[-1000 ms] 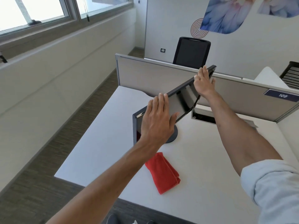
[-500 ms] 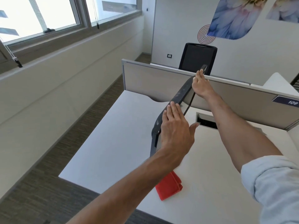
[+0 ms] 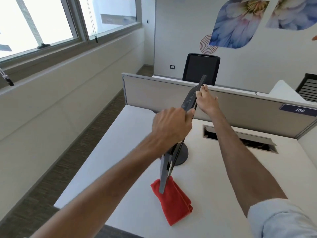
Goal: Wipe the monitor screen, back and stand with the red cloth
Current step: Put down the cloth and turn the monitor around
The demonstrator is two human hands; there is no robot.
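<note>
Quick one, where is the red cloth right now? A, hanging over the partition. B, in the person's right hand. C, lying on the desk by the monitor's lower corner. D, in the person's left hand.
C: the red cloth lies folded on the desk, while the left hand and right hand both hold the monitor by its edge.

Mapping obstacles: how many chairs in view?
2. One black chair behind the partition, straight ahead; a second chair at the right edge, cut off. Others may hide behind the partition.
</note>
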